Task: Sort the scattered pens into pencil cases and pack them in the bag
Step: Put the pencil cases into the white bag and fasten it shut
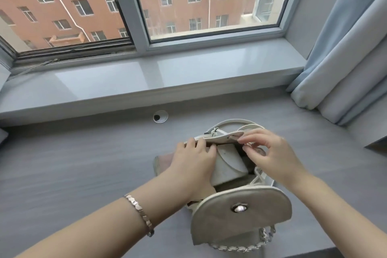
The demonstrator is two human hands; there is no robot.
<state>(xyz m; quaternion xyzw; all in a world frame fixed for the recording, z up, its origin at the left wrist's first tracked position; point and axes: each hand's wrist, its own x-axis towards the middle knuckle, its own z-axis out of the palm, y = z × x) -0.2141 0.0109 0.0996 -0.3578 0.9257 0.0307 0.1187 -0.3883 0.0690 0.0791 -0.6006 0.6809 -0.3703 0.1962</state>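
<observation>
A cream bag (240, 213) lies open on the grey tabletop (83, 174), its flap turned toward the viewer. The left hand (194, 163) grips the bag's far rim, fingers curled over it. Just beside it, the right hand (270, 153) pinches the same rim between thumb and fingertips. A grey pencil case (228, 166) sits inside the bag between the hands. A pinkish case (164, 161) shows beneath the left palm.

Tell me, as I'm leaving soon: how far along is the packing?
Nearly done. No loose pens show on the desk. A grey pencil case already sits in the open cream bag, whose mouth the left hand and right hand hold. Left: the pinkish case beside it, possibly, and shutting the flap.
</observation>
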